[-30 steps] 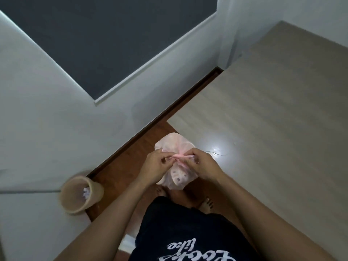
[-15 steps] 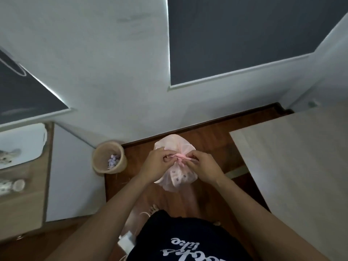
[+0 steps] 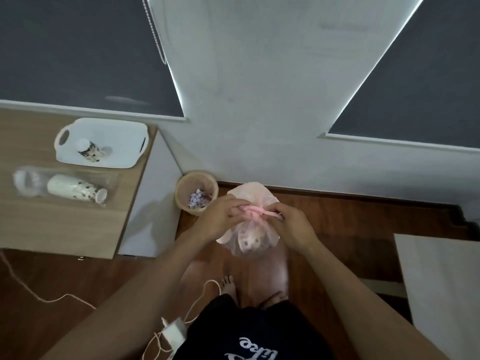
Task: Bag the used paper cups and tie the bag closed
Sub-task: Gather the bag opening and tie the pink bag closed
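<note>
Above the wooden floor (image 3: 337, 229), between our hands, hangs the pink bag (image 3: 249, 229), cups showing through it. Left hand (image 3: 220, 219) and right hand (image 3: 293, 227) each pinch an end of the twisted neck (image 3: 253, 213), which runs sideways from one to the other. Bag body hangs below; knot looks unfinished.

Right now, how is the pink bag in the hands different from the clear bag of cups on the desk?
The pink bag is held up over the floor by the left hand and right hand, while the clear bag lies flat on the desk. The pink bag's neck is gathered; the clear bag looks loose. Both hold patterned paper cups.
</note>
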